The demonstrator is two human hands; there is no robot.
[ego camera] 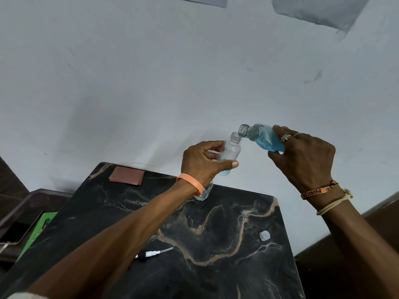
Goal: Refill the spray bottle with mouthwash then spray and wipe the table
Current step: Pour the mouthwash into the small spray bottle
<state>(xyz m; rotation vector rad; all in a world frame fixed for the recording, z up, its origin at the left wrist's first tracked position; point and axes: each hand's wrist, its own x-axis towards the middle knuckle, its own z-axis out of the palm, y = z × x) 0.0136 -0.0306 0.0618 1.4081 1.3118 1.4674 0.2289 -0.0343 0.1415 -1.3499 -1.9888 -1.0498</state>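
Note:
My left hand (pixel 204 161) grips a small clear spray bottle (pixel 232 151), uncapped, held above the far edge of the dark marble table (pixel 216 244). A little blue liquid shows at the bottle's bottom. My right hand (pixel 302 156) holds a clear mouthwash bottle (pixel 262 137) with blue liquid, tilted so its open neck touches the spray bottle's mouth. The spray pump head with its tube (pixel 154 253) lies on the table near my left forearm. A small translucent cap (pixel 264 235) lies on the table at the right.
A folded brown cloth (pixel 127 175) lies at the table's far left corner. A small clear glass (pixel 203 194) stands under my left wrist. At the left, a dark tray (pixel 19 212) holds a phone and a green card. A pale wall stands behind.

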